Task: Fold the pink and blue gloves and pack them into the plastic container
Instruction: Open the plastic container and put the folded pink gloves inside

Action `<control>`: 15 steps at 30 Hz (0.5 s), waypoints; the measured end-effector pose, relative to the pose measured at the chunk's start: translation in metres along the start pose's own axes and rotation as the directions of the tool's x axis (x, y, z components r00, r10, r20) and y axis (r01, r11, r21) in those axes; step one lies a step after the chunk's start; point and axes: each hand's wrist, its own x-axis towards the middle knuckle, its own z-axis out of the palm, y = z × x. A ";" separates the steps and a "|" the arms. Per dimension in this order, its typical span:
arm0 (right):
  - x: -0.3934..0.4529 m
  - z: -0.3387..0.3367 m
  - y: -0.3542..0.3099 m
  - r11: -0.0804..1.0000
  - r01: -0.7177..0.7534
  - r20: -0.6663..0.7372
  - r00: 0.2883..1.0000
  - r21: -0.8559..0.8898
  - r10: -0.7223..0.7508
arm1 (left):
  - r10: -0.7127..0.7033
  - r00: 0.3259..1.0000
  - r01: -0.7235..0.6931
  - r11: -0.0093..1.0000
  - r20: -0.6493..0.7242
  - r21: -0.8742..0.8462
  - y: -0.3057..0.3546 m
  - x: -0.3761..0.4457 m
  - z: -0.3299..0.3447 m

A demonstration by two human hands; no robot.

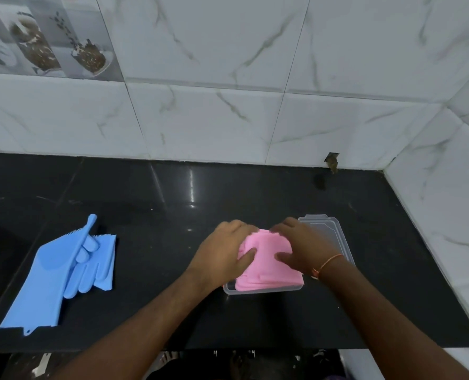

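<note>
Nearest, the clear rectangular plastic container [229, 289] is seen on the black stone counter [173, 311], and the folded pink silicone gloves [269, 270] are being pressed down into it. The left hand [222, 250] and the right hand [301, 248] are curled around the bundle's far edge, thumbs laid flat on top. To the left, the blue silicone gloves [60, 270] are left lying, only loosely doubled over (judged still to be folded and packed). Just beyond, on the right, the clear lid [326, 226] is set aside.
</note>
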 end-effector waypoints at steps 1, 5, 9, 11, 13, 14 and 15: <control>0.001 -0.002 -0.001 0.997 0.074 0.088 0.994 -0.017 -0.072 | 0.046 0.997 -0.046 0.999 0.067 -0.001 0.006 0.006 0.001; 0.003 0.000 -0.007 0.970 0.206 0.274 0.947 -0.125 -0.166 | 0.010 0.926 -0.090 0.977 0.378 0.193 0.017 0.024 0.017; 0.007 0.011 -0.010 0.962 0.244 0.287 0.937 -0.124 -0.200 | -0.039 0.899 -0.111 0.943 0.436 0.313 0.015 0.026 0.027; 0.008 0.022 -0.011 0.960 0.254 0.301 0.931 -0.119 -0.209 | -0.062 0.892 -0.103 0.936 0.447 0.337 0.013 0.025 0.032; 0.009 0.032 -0.014 0.958 0.256 0.329 0.922 -0.131 -0.202 | -0.083 0.879 -0.097 0.933 0.469 0.347 0.011 0.023 0.038; 0.010 0.037 -0.015 0.959 0.251 0.336 0.921 -0.130 -0.196 | -0.093 0.874 -0.092 0.933 0.477 0.349 0.009 0.022 0.041; 0.011 0.041 -0.015 0.961 0.246 0.339 0.921 -0.129 -0.190 | -0.098 0.869 -0.090 0.932 0.484 0.350 0.007 0.022 0.044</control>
